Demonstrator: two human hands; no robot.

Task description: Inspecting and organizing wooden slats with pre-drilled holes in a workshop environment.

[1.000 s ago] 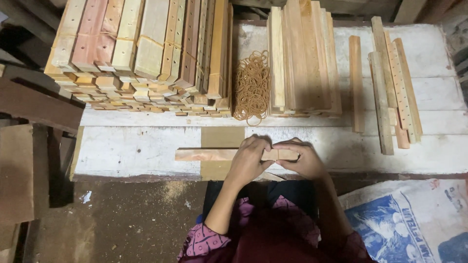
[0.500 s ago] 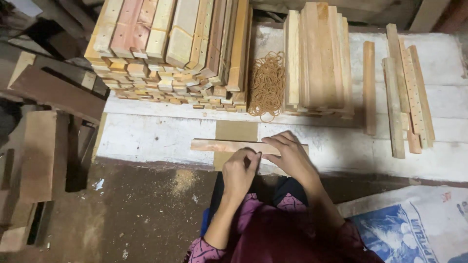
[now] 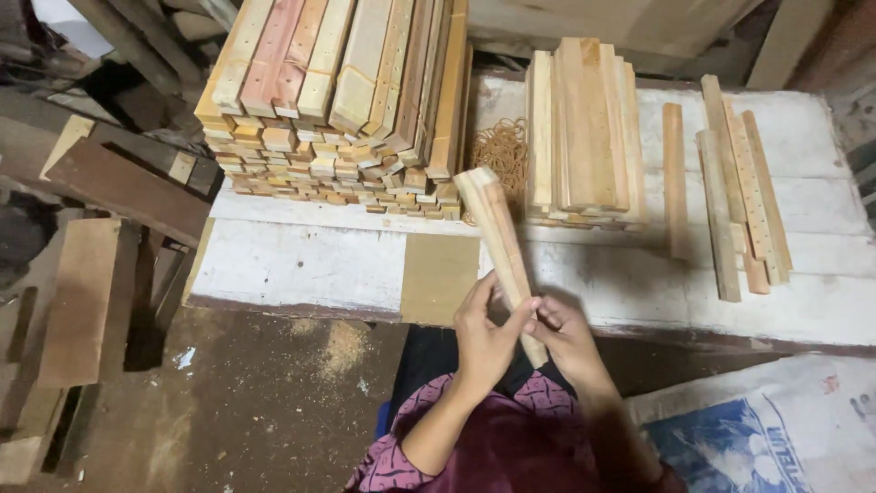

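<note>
Both my hands hold a small bundle of wooden slats (image 3: 498,237), lifted off the white table (image 3: 301,260) and tilted with its far end pointing up and away. My left hand (image 3: 485,333) wraps the lower part of the bundle from the left. My right hand (image 3: 561,329) grips its lower end from the right. A pile of tan rubber bands (image 3: 502,151) lies on the table just beyond the bundle's top end.
A large stack of bundled slats (image 3: 338,100) fills the table's back left. A smaller stack (image 3: 584,128) stands at centre right, loose slats (image 3: 739,192) further right. A brown patch (image 3: 438,278) marks the table front. Boards (image 3: 87,301) lean at left; a printed sack (image 3: 766,438) lies at lower right.
The slat bundle lay flat on the table under both hands; now it is lifted and turned on end, pointing away. The camera view has shifted left.
</note>
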